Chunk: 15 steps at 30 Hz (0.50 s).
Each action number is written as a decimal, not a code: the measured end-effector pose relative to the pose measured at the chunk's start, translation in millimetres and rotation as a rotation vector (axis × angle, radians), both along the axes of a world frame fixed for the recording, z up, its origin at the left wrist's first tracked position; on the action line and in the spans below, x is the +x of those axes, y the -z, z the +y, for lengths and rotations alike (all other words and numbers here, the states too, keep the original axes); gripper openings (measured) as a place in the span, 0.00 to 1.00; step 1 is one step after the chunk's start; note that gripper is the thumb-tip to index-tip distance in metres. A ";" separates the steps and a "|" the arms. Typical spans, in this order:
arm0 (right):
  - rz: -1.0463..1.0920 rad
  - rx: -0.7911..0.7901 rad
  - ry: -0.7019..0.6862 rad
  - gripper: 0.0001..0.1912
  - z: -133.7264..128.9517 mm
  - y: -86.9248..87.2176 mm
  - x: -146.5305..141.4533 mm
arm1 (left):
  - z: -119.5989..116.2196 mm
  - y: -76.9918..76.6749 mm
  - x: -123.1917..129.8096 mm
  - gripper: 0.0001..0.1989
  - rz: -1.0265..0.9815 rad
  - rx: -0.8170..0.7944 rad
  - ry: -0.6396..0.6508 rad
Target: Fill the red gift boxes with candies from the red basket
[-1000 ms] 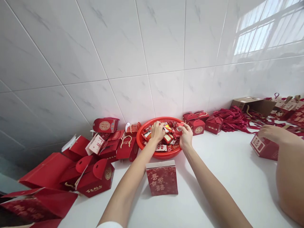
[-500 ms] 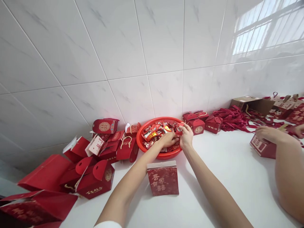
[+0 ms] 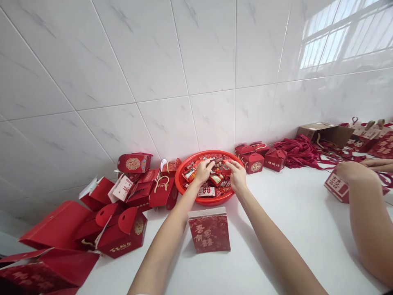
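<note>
Both my hands are over a red plastic basket [image 3: 211, 200] filled with small wrapped candies [image 3: 216, 178], mostly in red wrappers. My left hand [image 3: 203, 171] reaches to the basket's middle, its fingertips pinched together among the candies; what lies between them is hard to make out. At the right side of the basket, my right hand [image 3: 237, 175] pinches a red wrapped candy [image 3: 226, 162] between thumb and fingers. A dark red paper box [image 3: 209, 232] with gold characters stands upright between my forearms, its pale top edge towards the basket.
Many red gift boxes [image 3: 123, 233] crowd the left side. Small red boxes [image 3: 256, 163] and a heap of dark red ribbons [image 3: 296, 151] lie along the tiled wall, beside a cardboard box [image 3: 325, 133]. At right, another person's hand [image 3: 350, 172] is at a red box [image 3: 336, 187].
My left hand has moved up and left across the candies, uncovering those in the basket's front. My right hand stays near the right rim. The other person's hands have shifted slightly.
</note>
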State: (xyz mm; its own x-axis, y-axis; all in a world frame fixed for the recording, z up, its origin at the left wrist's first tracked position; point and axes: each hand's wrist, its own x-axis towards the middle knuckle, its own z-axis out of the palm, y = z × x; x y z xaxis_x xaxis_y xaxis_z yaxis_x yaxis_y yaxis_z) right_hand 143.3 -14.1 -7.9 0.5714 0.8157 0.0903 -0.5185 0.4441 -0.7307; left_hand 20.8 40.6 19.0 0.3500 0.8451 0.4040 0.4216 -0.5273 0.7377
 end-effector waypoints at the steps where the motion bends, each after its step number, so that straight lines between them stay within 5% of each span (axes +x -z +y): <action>1: -0.004 -0.002 -0.010 0.15 -0.6 -0.6 -0.4 | -1.4 -0.7 0.3 0.11 -0.011 0.000 0.035; 9: 0.046 0.010 -0.037 0.18 -2.4 -4.2 0.6 | -5.2 -5.9 -0.3 0.18 0.025 -0.089 0.030; 15: 0.083 0.007 -0.008 0.18 1.6 0.5 5.6 | -4.5 9.5 -3.4 0.16 0.422 -0.258 0.317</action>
